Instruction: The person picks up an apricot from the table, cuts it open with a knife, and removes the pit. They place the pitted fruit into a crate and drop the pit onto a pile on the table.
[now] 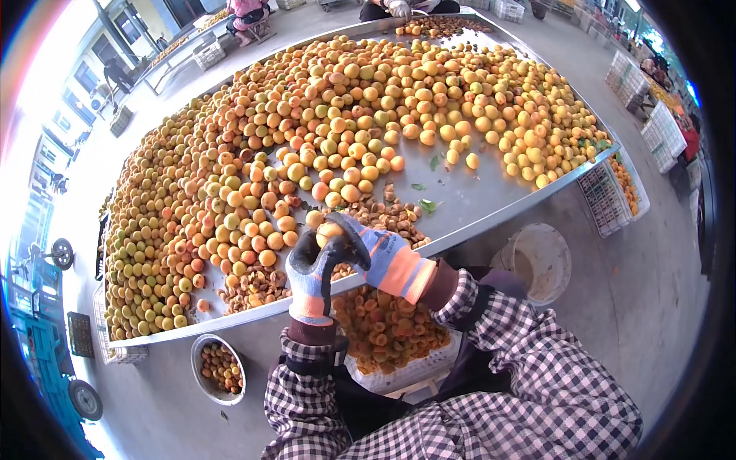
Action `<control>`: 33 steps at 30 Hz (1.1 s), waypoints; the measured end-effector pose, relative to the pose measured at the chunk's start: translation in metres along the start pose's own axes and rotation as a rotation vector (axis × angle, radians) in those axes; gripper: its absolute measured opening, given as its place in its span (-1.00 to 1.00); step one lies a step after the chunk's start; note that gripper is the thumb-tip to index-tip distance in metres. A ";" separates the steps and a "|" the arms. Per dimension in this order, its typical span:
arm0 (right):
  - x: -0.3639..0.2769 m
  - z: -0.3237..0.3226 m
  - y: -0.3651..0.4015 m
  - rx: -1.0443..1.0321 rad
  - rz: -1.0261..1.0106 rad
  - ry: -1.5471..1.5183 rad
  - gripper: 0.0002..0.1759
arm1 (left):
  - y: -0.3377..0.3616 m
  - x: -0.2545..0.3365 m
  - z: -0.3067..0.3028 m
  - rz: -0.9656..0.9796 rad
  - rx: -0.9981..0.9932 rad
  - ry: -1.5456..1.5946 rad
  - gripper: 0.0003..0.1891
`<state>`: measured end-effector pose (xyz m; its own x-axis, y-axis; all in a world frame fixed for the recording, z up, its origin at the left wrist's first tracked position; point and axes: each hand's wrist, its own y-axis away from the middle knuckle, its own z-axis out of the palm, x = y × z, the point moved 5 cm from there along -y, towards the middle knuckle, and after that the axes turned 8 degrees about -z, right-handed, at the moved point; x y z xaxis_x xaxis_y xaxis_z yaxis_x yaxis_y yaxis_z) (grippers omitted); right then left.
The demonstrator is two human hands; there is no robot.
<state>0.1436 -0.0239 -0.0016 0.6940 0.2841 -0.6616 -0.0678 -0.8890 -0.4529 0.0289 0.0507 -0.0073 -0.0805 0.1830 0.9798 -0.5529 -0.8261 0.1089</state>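
Both my hands wear grey-and-orange gloves with black palms and meet above the near edge of the metal table [491,218]. An apricot [330,232] is held between the fingers of my left hand [310,276] and my right hand [383,253]; the gloves partly cover it. Just behind my hands, small brown pieces [391,211] lie on the table, with another pile of split apricot pieces [257,290] to the left. Whole apricots [253,130] are heaped over much of the table. Below my hands stands a basket of opened apricots [395,330].
A metal bowl [218,368] of brown pieces stands on the floor at left, and a white bucket [540,264] at right. A white crate [606,198] with apricots is by the table's right corner. A person's gloved hand [399,8] shows at the far end.
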 end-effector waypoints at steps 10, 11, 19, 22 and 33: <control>-0.004 0.008 -0.005 0.051 -0.063 -0.201 -0.26 | 0.002 0.002 0.002 0.046 0.044 0.160 -0.60; -0.004 0.008 -0.005 0.052 -0.037 -0.272 -0.26 | 0.003 0.005 0.003 0.083 0.034 0.181 -0.59; -0.006 0.001 0.000 0.037 -0.080 -0.305 -0.20 | 0.008 0.012 0.007 0.125 -0.017 0.040 -0.63; -0.005 -0.002 0.001 0.037 -0.066 -0.330 -0.20 | 0.009 0.014 0.010 0.112 -0.059 0.018 -0.62; -0.008 -0.011 0.004 0.043 -0.048 -0.355 -0.21 | 0.010 0.011 0.013 0.096 -0.100 0.015 -0.63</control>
<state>0.1451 -0.0336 0.0085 0.4057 0.4392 -0.8016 -0.0759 -0.8577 -0.5084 0.0331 0.0376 0.0065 -0.1489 0.1142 0.9822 -0.6218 -0.7832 -0.0032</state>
